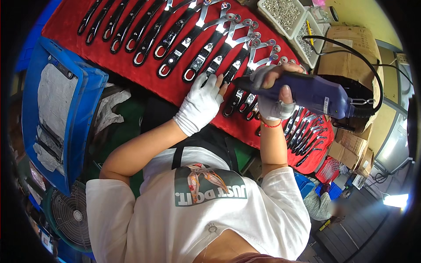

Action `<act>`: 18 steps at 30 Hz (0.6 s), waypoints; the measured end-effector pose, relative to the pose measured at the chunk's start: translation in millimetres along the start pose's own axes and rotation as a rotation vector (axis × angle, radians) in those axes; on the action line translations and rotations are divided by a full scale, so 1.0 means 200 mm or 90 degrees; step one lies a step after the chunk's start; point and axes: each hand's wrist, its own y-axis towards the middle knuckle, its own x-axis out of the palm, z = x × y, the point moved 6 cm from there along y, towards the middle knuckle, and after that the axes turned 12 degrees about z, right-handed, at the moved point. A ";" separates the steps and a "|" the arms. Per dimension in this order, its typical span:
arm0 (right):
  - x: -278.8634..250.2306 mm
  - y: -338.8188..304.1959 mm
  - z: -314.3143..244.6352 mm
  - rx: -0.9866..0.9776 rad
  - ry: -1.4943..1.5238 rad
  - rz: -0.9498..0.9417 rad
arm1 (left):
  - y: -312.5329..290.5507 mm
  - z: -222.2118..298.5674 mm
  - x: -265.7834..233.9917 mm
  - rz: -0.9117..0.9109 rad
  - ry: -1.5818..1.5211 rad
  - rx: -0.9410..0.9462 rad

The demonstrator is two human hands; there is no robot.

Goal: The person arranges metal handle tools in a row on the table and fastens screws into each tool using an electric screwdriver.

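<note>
A small white label (326, 105) is borne on the side of a dark purple, thick-bodied handheld power tool (313, 92); its print is too small to be read. Bold white lettering, seen upside down, is printed on the dark green panel (210, 187) of a white T-shirt (144, 223). The power tool is clamped between the bare-tipped fingers and thumb of the white-gloved right hand (272, 107), its narrow nose pointed toward the left fingertips. By the white-gloved left hand (199, 104), the looped end of a glossy black, metal-jawed hand tool (213, 65) is reached; whether the handle is pinched or only touched cannot be told. More such tools are laid in a slanting row on a red cloth (144, 74).
</note>
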 end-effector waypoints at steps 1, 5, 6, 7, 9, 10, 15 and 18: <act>0.00 0.00 -0.01 0.003 0.000 0.002 | 0.00 0.00 0.00 -0.002 0.001 0.004; -0.01 -0.01 -0.01 -0.009 0.002 -0.026 | 0.00 0.00 -0.01 -0.014 -0.003 0.012; -0.01 -0.02 -0.01 -0.007 -0.009 -0.057 | 0.00 0.00 0.00 -0.017 -0.005 0.012; -0.01 -0.01 -0.01 -0.014 -0.024 -0.066 | 0.00 0.00 0.00 -0.016 -0.004 0.012; 0.00 -0.02 -0.02 -0.016 -0.029 -0.068 | 0.00 0.00 0.00 -0.019 -0.005 0.012; 0.01 -0.02 -0.02 -0.021 -0.032 -0.073 | 0.00 0.00 0.00 -0.019 -0.007 0.012; 0.02 -0.02 -0.02 -0.027 -0.024 -0.103 | 0.01 0.01 0.01 -0.027 -0.006 0.017; 0.06 -0.02 -0.01 -0.024 -0.009 -0.144 | 0.01 0.02 0.00 -0.033 -0.005 0.018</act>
